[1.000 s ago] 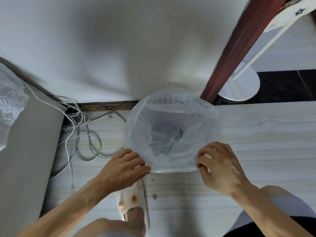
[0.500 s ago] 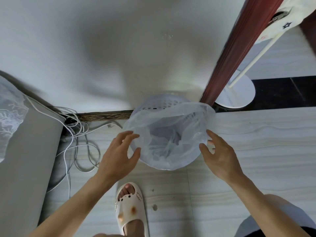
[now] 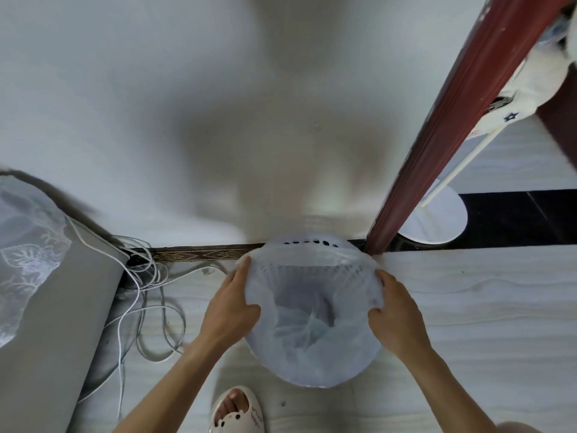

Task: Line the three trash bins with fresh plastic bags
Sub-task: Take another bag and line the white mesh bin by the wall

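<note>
Pinched plastic bag [image 3: 312,354] against bin [image 3: 312,237] rim with left hand [image 3: 229,310] and right hand [image 3: 398,317]. Probably best stretched evenly over uncovered rim beyond both grips.

Translucent white bag [image 3: 312,354]; white perforated bin [image 3: 312,239]; dark-red doorframe [image 3: 446,135].
</note>
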